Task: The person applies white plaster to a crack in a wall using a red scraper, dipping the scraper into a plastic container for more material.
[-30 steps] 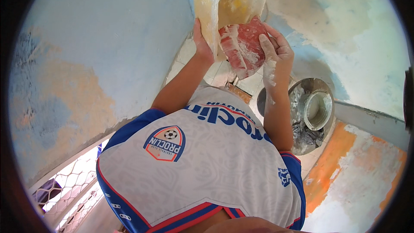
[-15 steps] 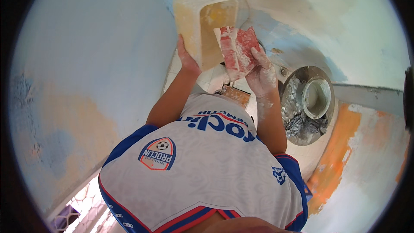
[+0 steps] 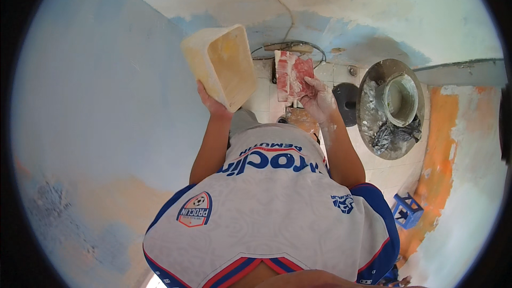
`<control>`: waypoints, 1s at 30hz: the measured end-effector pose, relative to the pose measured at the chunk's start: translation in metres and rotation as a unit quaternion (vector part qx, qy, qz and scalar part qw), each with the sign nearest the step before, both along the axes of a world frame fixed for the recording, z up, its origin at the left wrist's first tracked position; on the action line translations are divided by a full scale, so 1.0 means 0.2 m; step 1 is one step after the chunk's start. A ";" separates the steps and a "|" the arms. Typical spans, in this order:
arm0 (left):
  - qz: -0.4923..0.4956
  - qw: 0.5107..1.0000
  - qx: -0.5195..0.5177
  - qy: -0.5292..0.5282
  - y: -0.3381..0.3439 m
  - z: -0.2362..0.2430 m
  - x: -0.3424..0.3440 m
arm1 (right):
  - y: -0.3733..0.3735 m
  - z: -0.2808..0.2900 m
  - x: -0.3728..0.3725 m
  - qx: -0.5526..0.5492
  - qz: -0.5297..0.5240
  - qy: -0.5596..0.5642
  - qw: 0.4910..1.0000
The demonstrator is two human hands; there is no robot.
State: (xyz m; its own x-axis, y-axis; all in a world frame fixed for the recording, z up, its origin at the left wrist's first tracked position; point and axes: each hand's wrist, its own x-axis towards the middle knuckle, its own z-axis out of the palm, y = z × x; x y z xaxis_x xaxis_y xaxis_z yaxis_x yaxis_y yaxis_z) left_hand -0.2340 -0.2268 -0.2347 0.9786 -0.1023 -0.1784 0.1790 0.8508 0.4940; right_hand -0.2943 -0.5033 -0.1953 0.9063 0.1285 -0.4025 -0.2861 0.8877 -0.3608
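Note:
My left hand [image 3: 214, 104] grips a cream plastic tub [image 3: 200, 56] from beneath, at its near end. The tub is tilted, its opening facing right; yellowish smears coat the inside. My right hand [image 3: 320, 100], dusted with white, pinches a flat red plastic spreader [image 3: 303, 73] by its right side. A thick white paste-like band runs down the spreader's left part. A gap separates the spreader from the tub's rim.
On the right stands a round dark-rimmed surface [image 3: 368, 112] bearing a paste-smeared bucket [image 3: 381, 96] and crumpled black plastic [image 3: 384, 138]. Beside it is a round black stool-like thing [image 3: 345, 101]. A blue plastic stool [image 3: 409, 212] stands lower right. Patchy painted walls [image 3: 106, 101] close in; a cable [image 3: 282, 2] hangs ahead.
The tub has moved left and lower in view, away from the spreader, which was at its opening before. The view has shifted, showing more floor. Both hands keep their holds.

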 end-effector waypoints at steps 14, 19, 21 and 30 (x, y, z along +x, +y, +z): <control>0.006 0.997 0.073 -0.008 0.83 0.13 0.45 | 0.42 -0.53 0.87 -0.106 -0.191 0.011 0.976; -0.056 0.993 0.091 -0.040 1.03 0.18 0.65 | 0.60 -0.87 1.21 -0.104 -0.323 0.026 0.940; -0.060 0.994 0.083 -0.041 1.11 0.15 0.68 | 0.74 -0.87 1.36 -0.109 -0.404 0.036 0.908; -0.060 0.997 0.001 -0.058 1.34 0.11 0.83 | 0.81 -1.07 1.97 -0.294 -0.585 0.072 0.752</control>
